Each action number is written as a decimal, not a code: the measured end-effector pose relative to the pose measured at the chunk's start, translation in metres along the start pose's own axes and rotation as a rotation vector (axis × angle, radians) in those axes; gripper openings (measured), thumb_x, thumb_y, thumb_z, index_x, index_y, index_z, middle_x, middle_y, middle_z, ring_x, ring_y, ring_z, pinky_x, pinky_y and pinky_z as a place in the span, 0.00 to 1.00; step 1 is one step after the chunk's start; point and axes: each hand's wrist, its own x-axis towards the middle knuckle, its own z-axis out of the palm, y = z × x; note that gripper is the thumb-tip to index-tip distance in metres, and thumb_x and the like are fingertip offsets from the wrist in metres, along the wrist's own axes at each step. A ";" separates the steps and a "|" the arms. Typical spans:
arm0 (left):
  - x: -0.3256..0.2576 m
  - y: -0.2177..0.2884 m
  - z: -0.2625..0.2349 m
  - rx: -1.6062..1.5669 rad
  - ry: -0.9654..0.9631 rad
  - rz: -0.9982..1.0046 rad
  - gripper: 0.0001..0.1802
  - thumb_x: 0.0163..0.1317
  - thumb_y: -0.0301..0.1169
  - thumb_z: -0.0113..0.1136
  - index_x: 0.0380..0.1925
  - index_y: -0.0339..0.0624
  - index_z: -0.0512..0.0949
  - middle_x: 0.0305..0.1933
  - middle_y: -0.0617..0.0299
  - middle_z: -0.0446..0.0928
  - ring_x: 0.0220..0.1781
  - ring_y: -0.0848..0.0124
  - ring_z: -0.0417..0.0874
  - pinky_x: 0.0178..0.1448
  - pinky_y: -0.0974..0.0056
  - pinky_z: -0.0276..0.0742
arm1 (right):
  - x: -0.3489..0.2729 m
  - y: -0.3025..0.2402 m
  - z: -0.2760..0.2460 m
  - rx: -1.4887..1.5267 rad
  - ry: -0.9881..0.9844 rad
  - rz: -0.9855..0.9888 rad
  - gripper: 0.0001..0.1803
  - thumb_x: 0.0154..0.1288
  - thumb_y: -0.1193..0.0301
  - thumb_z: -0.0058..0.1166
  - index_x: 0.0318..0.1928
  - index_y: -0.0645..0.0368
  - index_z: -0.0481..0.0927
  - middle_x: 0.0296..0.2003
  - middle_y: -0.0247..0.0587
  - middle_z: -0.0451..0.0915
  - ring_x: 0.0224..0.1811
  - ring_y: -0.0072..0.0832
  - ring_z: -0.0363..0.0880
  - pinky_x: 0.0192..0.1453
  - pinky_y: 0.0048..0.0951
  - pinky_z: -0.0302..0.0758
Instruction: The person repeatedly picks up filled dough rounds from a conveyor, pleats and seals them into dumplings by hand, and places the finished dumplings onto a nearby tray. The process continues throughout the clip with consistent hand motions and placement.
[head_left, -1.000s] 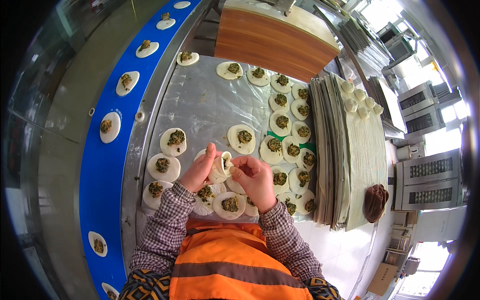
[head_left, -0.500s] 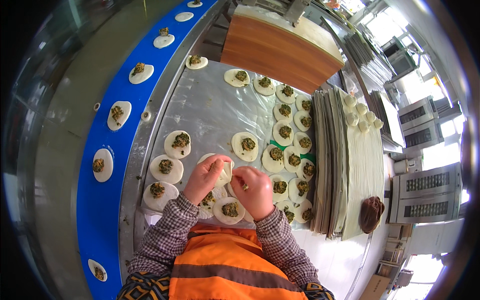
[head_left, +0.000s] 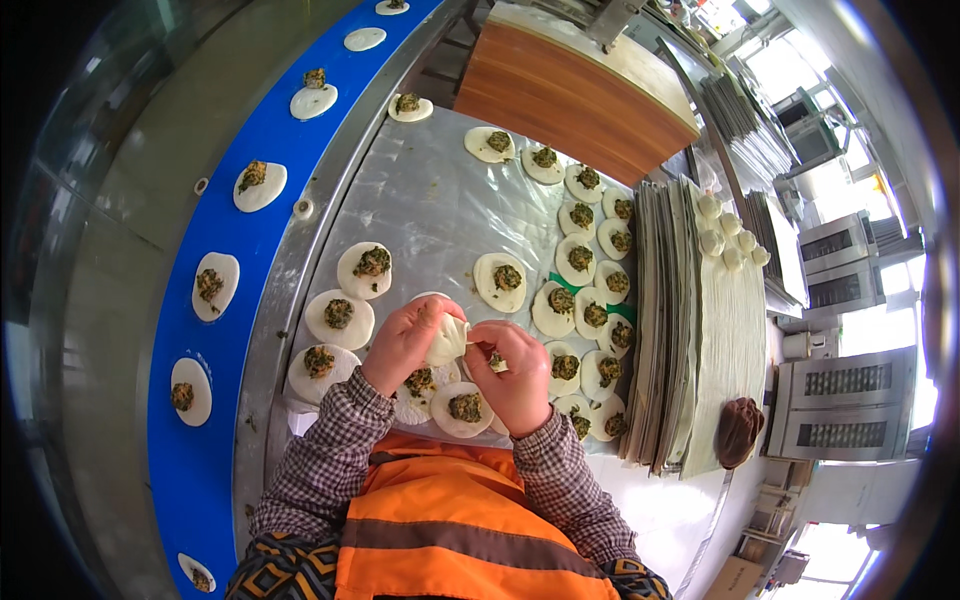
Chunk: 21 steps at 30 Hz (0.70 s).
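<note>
The silver worktable, sheeted in clear plastic, is the largest thing here. Along its left side runs the bright blue conveyor belt, whose discs have slid nearer the table's front end over the last half second, so more filled pieces are coming alongside. At the table's right side stands the tall stack of greyish cloth-lined boards.

Above the table's near part, the left hand cups a pale, soft dough wrapper, and the right hand pinches its rim narrowly. A second ago its mouth showed; now the drawn-up side hides it, suggesting pleating is under way. Flat round white dough discs topped with dark green filling lie across the table.
</note>
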 end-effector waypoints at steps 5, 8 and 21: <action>-0.003 0.009 -0.003 -0.119 -0.081 -0.068 0.30 0.73 0.56 0.40 0.49 0.40 0.75 0.44 0.61 0.77 0.36 0.80 0.76 0.30 0.76 0.71 | -0.002 -0.003 0.005 0.492 0.009 0.400 0.07 0.58 0.84 0.59 0.39 0.67 0.78 0.31 0.36 0.82 0.31 0.19 0.82 0.33 0.21 0.77; -0.005 0.010 0.003 0.034 -0.012 0.176 0.28 0.72 0.55 0.44 0.48 0.39 0.76 0.42 0.61 0.77 0.35 0.80 0.76 0.29 0.76 0.71 | -0.003 -0.001 0.004 0.433 -0.019 0.347 0.09 0.58 0.83 0.60 0.39 0.65 0.78 0.31 0.38 0.82 0.31 0.23 0.83 0.33 0.23 0.77; -0.002 0.001 0.005 0.359 0.034 0.358 0.28 0.72 0.54 0.45 0.46 0.37 0.75 0.46 0.61 0.77 0.46 0.75 0.77 0.51 0.67 0.73 | 0.001 -0.002 0.004 0.291 -0.032 0.216 0.10 0.55 0.79 0.62 0.39 0.63 0.79 0.27 0.42 0.80 0.24 0.30 0.79 0.28 0.27 0.74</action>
